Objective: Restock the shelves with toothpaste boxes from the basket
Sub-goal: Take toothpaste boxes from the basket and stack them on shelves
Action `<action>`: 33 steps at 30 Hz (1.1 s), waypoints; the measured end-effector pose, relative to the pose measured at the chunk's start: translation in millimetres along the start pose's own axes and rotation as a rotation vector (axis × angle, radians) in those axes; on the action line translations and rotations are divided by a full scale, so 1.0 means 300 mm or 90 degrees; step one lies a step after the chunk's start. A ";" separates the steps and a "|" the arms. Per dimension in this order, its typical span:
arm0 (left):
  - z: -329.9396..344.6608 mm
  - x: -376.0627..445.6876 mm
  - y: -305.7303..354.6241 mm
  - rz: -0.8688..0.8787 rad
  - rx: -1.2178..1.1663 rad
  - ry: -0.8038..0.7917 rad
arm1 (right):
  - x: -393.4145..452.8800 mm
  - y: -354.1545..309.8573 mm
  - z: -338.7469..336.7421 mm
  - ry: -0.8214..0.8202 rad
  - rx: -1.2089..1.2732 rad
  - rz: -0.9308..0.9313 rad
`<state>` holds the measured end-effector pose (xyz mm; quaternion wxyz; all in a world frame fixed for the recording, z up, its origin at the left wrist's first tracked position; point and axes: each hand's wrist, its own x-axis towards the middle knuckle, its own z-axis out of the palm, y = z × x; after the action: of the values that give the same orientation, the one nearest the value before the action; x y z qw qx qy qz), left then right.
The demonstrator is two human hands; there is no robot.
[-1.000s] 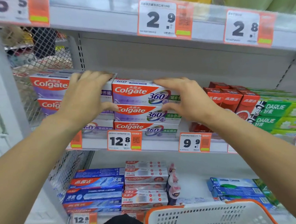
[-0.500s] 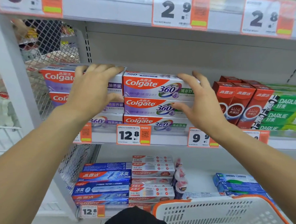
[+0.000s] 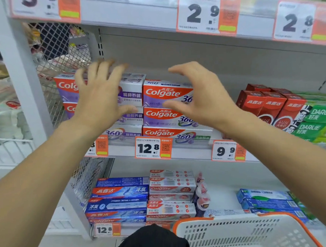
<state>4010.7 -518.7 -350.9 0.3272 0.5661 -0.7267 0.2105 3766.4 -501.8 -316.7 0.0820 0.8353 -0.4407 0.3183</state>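
Two stacks of purple-and-red Colgate toothpaste boxes stand on the middle shelf [image 3: 122,151]: a left stack [image 3: 131,91] and a right stack [image 3: 165,113], each three high. My left hand [image 3: 99,96] hovers in front of the left stack, fingers spread, holding nothing. In front of the right stack's end, my right hand [image 3: 200,100] is open in a C shape with nothing in it. Neither hand clearly touches a box. The white basket [image 3: 241,233] with an orange rim sits at the bottom right; its inside is hidden.
Red toothpaste boxes [image 3: 271,103] and green Darlie boxes [image 3: 318,121] fill the shelf's right side. Blue and white Colgate boxes [image 3: 121,200] lie on the lower shelf. A wire mesh panel [image 3: 62,58] closes the left end. Bare shelf back shows above the stacks.
Both hands have lifted off the Colgate stacks and drawn back toward me, fingers spreading open. The stacks stay in place.
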 end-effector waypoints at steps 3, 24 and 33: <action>-0.005 -0.050 -0.027 -0.071 -0.012 0.033 | 0.096 -0.063 0.050 -0.073 -0.014 -0.038; 0.216 -0.317 -0.241 -0.477 -0.471 0.136 | 0.106 -0.169 0.195 -0.015 -0.259 -0.148; 0.248 -0.318 -0.222 -0.490 -0.484 0.224 | -0.135 -0.054 0.338 0.212 -0.251 -0.084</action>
<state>4070.9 -521.8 -475.2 0.6773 0.5888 -0.4274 -0.1093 3809.2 -506.8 -418.4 0.3354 0.7661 -0.4192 0.3534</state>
